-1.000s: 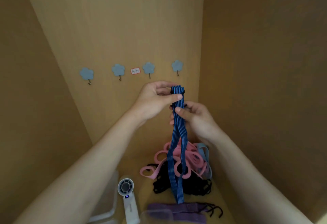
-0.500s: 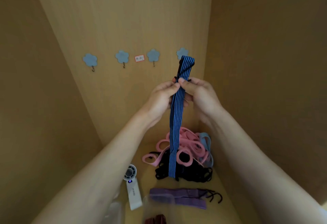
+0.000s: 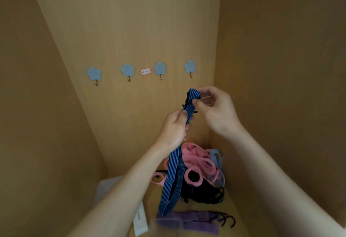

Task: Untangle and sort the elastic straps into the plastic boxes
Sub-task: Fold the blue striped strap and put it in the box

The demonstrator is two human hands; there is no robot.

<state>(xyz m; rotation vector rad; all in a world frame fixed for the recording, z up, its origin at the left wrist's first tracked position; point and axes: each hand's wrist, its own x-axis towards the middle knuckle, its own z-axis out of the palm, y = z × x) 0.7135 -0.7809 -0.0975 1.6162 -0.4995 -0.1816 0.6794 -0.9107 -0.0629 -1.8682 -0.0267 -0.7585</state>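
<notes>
Sitting low at left: a translucent plastic box (image 3: 106, 188), a white device (image 3: 140, 218) near it. Centre, the left hand (image 3: 175, 126) grips the blue striped strap (image 3: 173, 171) below its folded top, fingers curled round it. Strap hangs down, lower end over the purple strap (image 3: 198, 220) on the shelf (image 3: 232, 201). Next, the right hand (image 3: 215, 109) pinches the strap's top fold between thumb and forefinger. Lower right: pink straps (image 3: 198, 160) piled on black straps (image 3: 206, 191), light blue strap (image 3: 217, 157) by the wall (image 3: 262, 143).

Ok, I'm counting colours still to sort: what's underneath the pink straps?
Under the pink straps lie black straps, spilling out in front; a light blue strap edges their right side. Anything deeper in the pile is covered.
</notes>
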